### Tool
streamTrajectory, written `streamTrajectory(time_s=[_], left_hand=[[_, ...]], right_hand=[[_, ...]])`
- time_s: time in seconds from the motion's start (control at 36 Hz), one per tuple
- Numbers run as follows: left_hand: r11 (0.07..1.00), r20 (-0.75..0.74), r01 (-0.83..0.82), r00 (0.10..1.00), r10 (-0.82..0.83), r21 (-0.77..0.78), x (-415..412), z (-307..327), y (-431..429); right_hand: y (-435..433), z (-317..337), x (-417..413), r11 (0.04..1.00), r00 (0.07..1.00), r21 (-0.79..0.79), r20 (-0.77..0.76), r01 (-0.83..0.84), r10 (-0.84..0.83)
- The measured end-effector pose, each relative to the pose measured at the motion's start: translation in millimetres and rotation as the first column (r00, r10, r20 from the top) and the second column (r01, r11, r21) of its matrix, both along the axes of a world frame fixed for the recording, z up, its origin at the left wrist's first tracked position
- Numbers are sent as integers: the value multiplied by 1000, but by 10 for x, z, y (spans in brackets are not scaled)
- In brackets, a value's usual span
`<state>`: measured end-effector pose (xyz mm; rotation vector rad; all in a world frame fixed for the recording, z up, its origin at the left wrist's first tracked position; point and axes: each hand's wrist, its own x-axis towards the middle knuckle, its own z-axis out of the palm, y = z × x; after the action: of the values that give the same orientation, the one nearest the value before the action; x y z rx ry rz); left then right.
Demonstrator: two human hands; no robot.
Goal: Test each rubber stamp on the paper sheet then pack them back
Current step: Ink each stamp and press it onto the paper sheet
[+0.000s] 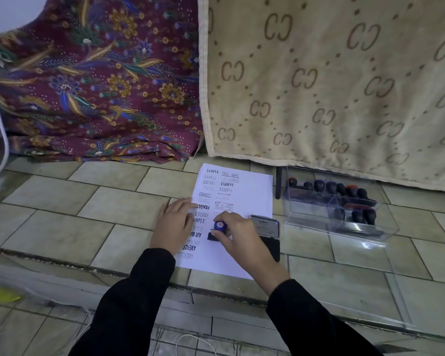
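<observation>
Right hand fingers pinching the blue-topped stamp, base on the paper sheet; left hand spread flat, pinning it. Best pressed straight down, evenly, no rocking.

I have only one view, from the camera worn on the person's head. It looks forward and down at a tiled floor, from close above, with a wide angle that bends the edges. Both hands are near the centre, the left hand and the right hand, on the paper sheet. The upper half is filled by a beige blanket and a patterned cloth straight ahead.
</observation>
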<state>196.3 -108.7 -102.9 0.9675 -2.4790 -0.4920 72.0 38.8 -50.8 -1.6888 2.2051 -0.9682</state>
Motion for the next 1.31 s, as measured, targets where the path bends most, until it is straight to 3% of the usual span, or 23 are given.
streamTrajectory(time_s=[0.78, 0.94, 1.08, 1.17, 1.31], left_hand=[[999, -8, -3, 1000, 3, -34, -12, -58, -14], [1000, 11, -4, 1000, 5, -25, -5, -44, -8], [1000, -2, 3, 1000, -3, -7, -2, -36, -2], [1000, -6, 2, 1000, -2, -16, -2, -29, 6], [1000, -5, 5, 1000, -5, -15, -2, -21, 7]], right_hand=[[56, -121, 141, 999, 999, -43, -35, -10, 8], [-114, -51, 10, 997, 995, 0, 60, 76, -75], [-27, 188, -338, 913, 895, -195, 350, 359, -277], [104, 381, -564, 870, 882, -272, 359, 412, -305], [318, 461, -700, 892, 894, -239, 339, 384, -294]])
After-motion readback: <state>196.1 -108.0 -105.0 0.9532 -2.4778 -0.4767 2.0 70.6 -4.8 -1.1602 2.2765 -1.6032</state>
